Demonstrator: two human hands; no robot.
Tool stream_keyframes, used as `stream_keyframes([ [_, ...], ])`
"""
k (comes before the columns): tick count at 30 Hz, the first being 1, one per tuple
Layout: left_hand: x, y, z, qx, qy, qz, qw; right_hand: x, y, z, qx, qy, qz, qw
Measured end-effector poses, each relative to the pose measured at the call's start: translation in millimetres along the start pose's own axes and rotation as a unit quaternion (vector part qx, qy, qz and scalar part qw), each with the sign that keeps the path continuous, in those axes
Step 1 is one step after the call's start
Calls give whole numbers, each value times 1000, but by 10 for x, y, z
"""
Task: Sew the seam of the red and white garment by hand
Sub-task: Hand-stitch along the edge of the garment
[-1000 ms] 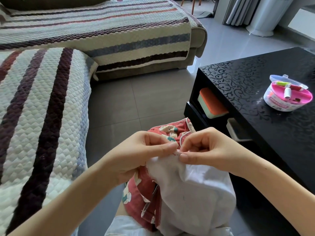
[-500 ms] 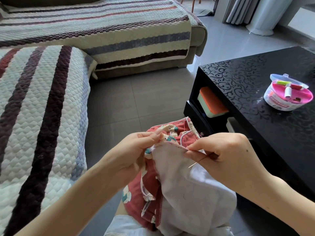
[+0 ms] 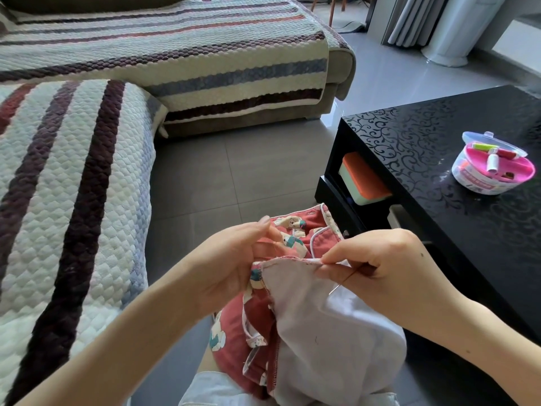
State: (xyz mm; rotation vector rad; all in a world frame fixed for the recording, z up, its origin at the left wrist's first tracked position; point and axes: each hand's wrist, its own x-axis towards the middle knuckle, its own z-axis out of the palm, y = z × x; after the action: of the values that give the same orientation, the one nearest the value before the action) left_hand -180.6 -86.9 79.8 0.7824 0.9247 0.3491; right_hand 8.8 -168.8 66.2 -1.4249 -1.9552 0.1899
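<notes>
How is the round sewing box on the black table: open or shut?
Open: its clear lid is tipped up behind the sewing box, and thread spools lie uncovered in it.

Right hand (image 3: 380, 268) farther from left hand (image 3: 231, 259)

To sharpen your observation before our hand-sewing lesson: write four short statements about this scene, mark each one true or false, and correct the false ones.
1. The left hand and the right hand both hold the red and white garment. True.
2. The needle is held by the left hand. False: the right hand holds it, with its tip over the garment's white side.
3. The pink sewing kit stands on the sofa. False: it stands on the black table.
4. The orange-lidded box sits below the black table's top, not on it. True.
</notes>
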Motion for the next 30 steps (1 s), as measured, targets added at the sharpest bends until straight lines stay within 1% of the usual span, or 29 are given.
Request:
stream_keyframes([
  [4,-4,11,-3,107,10,4,994,3,-6,-8,4,-10,-8,1000],
  [7,12,31,2,184,-7,18,983,13,-18,-13,2,-22,-16,1000],
  [9,17,68,16,205,-24,25,978,12,-22,-15,-4,-28,-24,999],
  [11,17,110,26,176,-48,33,983,18,-34,-24,-7,-34,-27,999],
  [14,11,167,33,87,-66,39,993,21,-33,-38,13,-56,-4,998],
  [16,16,199,43,28,-61,49,997,18,-26,-52,58,-85,31,994],
  [18,24,221,42,-23,-47,67,996,19,-26,-77,130,-116,66,982],
  [20,22,232,25,-64,-29,78,994,42,-34,-126,219,-151,110,958],
  [22,25,227,9,-92,-14,90,992,82,-34,-182,299,-186,158,922],
  [26,46,211,20,-122,14,120,985,132,-7,-234,400,-218,226,861],
  [28,71,214,18,-127,37,133,982,151,-1,-243,419,-231,238,846],
  [30,105,220,16,-137,58,142,979,162,19,-239,418,-236,247,842],
])
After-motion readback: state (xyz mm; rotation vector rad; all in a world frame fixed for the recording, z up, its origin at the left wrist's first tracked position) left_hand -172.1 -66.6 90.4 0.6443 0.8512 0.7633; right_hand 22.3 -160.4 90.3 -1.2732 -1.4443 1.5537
